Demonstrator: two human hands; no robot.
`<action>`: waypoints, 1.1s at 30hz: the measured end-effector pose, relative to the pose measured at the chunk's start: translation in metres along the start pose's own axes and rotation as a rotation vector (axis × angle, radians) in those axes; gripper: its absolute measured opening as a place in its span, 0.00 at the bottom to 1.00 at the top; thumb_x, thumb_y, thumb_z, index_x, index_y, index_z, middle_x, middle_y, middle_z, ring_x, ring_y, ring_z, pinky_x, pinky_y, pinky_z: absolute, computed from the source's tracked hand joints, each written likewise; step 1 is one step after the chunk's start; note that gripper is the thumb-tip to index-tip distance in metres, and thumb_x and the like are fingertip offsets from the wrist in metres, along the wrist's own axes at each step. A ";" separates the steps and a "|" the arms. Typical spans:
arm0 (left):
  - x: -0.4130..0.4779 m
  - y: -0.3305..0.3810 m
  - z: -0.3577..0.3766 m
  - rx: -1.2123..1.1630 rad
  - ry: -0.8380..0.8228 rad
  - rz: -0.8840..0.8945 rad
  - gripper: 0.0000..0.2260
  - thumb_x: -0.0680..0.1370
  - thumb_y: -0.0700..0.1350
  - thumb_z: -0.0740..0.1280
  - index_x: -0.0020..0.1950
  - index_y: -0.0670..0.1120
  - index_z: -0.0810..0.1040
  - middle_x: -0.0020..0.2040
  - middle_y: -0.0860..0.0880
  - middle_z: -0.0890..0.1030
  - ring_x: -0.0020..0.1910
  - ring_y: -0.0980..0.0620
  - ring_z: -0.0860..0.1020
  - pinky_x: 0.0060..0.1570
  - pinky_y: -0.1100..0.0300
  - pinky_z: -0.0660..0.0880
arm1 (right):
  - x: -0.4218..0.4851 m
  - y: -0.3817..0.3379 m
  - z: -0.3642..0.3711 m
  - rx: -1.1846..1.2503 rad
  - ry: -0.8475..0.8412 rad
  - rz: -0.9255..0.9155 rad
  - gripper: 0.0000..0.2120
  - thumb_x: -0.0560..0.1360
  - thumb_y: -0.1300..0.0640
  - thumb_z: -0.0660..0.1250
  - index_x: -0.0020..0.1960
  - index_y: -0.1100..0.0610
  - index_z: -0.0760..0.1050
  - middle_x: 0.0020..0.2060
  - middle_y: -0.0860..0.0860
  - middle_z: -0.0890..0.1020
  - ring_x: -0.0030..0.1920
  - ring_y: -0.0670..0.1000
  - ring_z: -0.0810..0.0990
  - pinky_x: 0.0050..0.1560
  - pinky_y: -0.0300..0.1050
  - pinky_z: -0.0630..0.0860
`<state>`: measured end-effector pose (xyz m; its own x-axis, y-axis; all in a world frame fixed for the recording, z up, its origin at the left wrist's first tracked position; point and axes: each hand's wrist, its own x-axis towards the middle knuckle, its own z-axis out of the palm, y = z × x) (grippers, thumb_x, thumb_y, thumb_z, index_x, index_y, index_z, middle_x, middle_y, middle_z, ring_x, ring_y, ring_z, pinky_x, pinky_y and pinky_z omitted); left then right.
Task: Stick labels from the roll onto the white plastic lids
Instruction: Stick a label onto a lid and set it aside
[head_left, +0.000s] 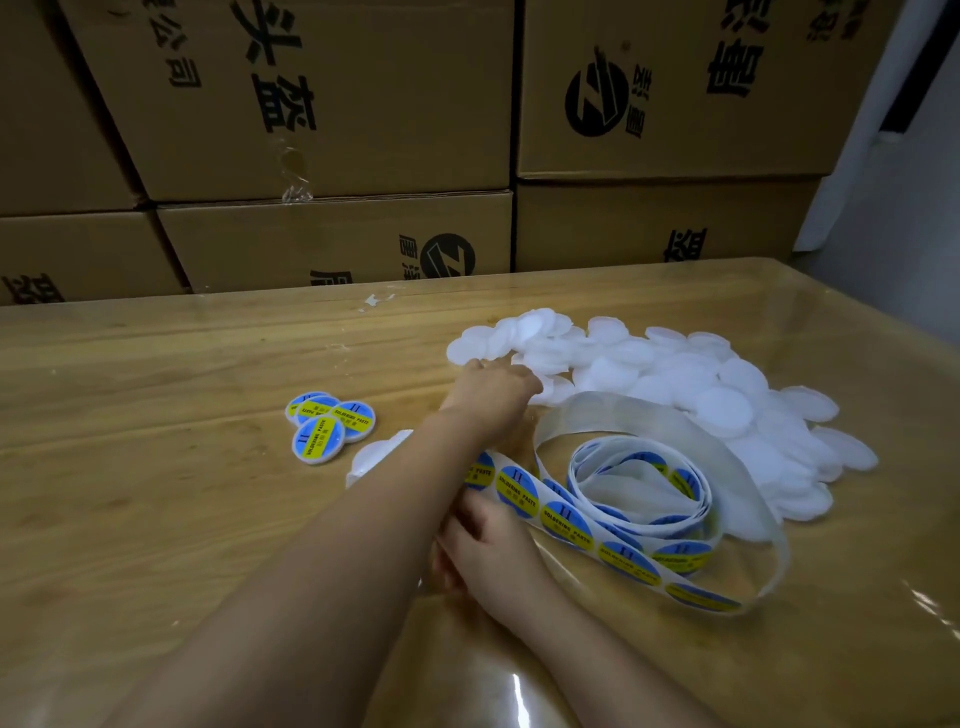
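Note:
A big heap of white plastic lids lies at the right of the table. My left hand reaches across to the heap's near-left edge, its fingers curled onto a lid there. The label roll sits loosely uncoiled in front of the heap, showing blue and yellow round labels, and empty backing tape loops around it. My right hand is under my left forearm at the strip's free end, fingers curled on the strip. That grip is partly hidden. One bare lid peeks out beside my left forearm.
Several labelled lids lie in a small cluster left of my arms. Stacked cardboard boxes form a wall along the table's far edge. A shiny clear cover lies over the wooden tabletop.

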<state>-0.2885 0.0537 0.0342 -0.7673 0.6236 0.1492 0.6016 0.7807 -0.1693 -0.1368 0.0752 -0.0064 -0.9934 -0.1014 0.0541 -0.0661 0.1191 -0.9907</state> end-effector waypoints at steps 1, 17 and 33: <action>0.002 0.002 0.004 0.028 -0.032 -0.012 0.11 0.78 0.46 0.60 0.60 0.49 0.74 0.60 0.50 0.76 0.60 0.46 0.72 0.56 0.52 0.64 | 0.001 0.002 0.000 0.001 0.006 0.008 0.13 0.73 0.56 0.59 0.31 0.47 0.73 0.21 0.47 0.75 0.22 0.43 0.72 0.26 0.37 0.68; -0.009 -0.008 0.021 -0.287 0.009 -0.141 0.14 0.79 0.44 0.58 0.61 0.39 0.73 0.55 0.40 0.76 0.54 0.41 0.74 0.52 0.49 0.72 | 0.001 0.001 -0.001 -0.196 0.003 -0.037 0.12 0.76 0.57 0.61 0.34 0.52 0.70 0.28 0.51 0.77 0.28 0.48 0.74 0.34 0.46 0.73; -0.141 -0.015 -0.030 -0.170 0.523 -0.367 0.16 0.80 0.52 0.55 0.36 0.46 0.69 0.30 0.48 0.72 0.27 0.45 0.72 0.27 0.59 0.61 | 0.002 0.001 0.001 -0.119 -0.008 -0.030 0.13 0.78 0.55 0.63 0.36 0.55 0.72 0.24 0.47 0.76 0.24 0.44 0.72 0.28 0.37 0.69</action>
<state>-0.1826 -0.0448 0.0454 -0.7459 0.2196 0.6288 0.3810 0.9151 0.1323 -0.1387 0.0742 -0.0077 -0.9900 -0.1147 0.0823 -0.1073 0.2324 -0.9667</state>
